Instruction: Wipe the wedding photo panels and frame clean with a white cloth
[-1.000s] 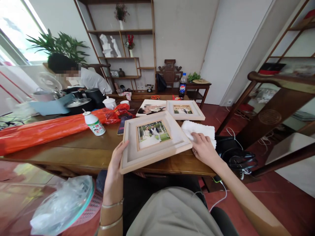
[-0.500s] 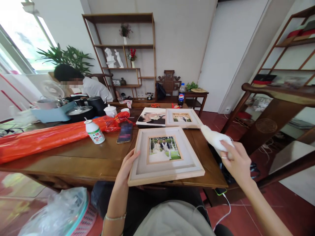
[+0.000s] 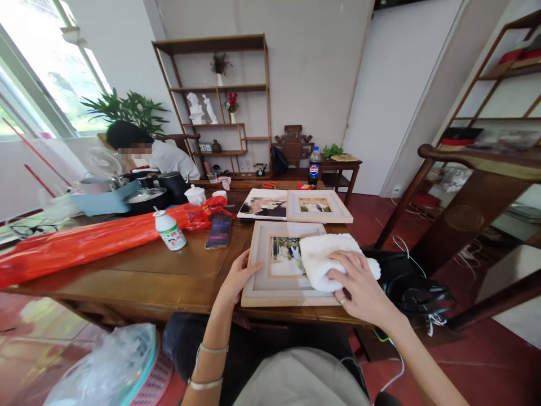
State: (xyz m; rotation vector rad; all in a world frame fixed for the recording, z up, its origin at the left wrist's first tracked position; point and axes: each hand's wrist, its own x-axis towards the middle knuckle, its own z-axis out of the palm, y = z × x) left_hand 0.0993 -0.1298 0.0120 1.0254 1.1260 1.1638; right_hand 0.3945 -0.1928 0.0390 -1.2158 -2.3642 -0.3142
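Note:
A pale wooden picture frame point(image 3: 258, 282) with a photo of two people lies at the table's front edge. My left hand point(image 3: 237, 276) grips its left side, thumb on top of the border and fingers at the outer edge. Bunched in my right hand point(image 3: 359, 285) is a white cloth point(image 3: 323, 254), which covers the frame's right part and some of the photo. Behind it lie a second framed photo point(image 3: 338, 210) and a photo panel point(image 3: 260, 210), side by side.
On the wooden table point(image 3: 203, 279) are a white bottle point(image 3: 170, 231), a phone point(image 3: 218, 231), a long red plastic-wrapped bundle point(image 3: 105, 239) and a cola bottle point(image 3: 313, 167). A person point(image 3: 169, 158) sits at the far left. A chair point(image 3: 465, 197) stands right, a basket point(image 3: 154, 372) lower left.
My right hand has brought the white cloth leftward onto the frame. The frame, held by my left hand, has gone from tilted to lying flatter on the table.

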